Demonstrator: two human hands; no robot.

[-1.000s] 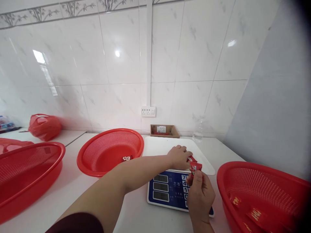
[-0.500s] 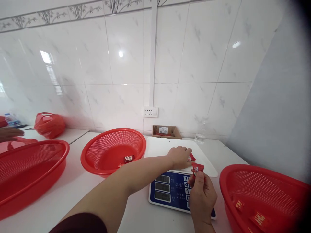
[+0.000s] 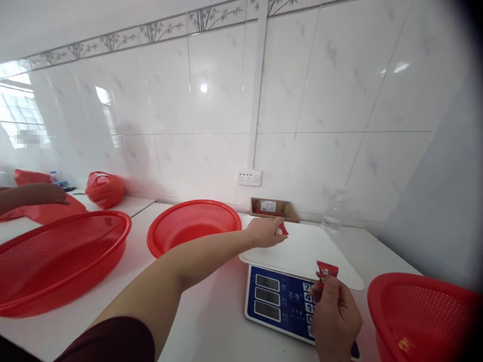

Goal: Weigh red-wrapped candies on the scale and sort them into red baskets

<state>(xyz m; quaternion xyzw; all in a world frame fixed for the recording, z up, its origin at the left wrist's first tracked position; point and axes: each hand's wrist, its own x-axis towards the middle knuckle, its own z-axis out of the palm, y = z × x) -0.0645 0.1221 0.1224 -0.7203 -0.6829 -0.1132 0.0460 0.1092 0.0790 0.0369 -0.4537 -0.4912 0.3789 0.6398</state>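
Observation:
My left hand (image 3: 265, 232) reaches over the white pan (image 3: 302, 251) of a blue-faced weighing scale (image 3: 281, 299), its fingers pinched on a small red packet (image 3: 281, 231) above the pan's far left corner. Nearer to me, my right hand (image 3: 335, 315) holds a second red packet (image 3: 326, 271) upright over the scale's keypad. A round red mesh basket (image 3: 194, 226) stands just left of the scale.
A large red basket (image 3: 56, 259) sits at the left, another red basket (image 3: 426, 314) at the right. A cardboard box (image 3: 274, 208) and clear bottle (image 3: 333, 213) stand against the tiled wall. Another person's hand (image 3: 41, 193) rests on red bags (image 3: 103, 188) far left.
My left hand has lifted a red packet off the scale pan and moved it back and left. My right hand drew its packet slightly nearer. The view swung left.

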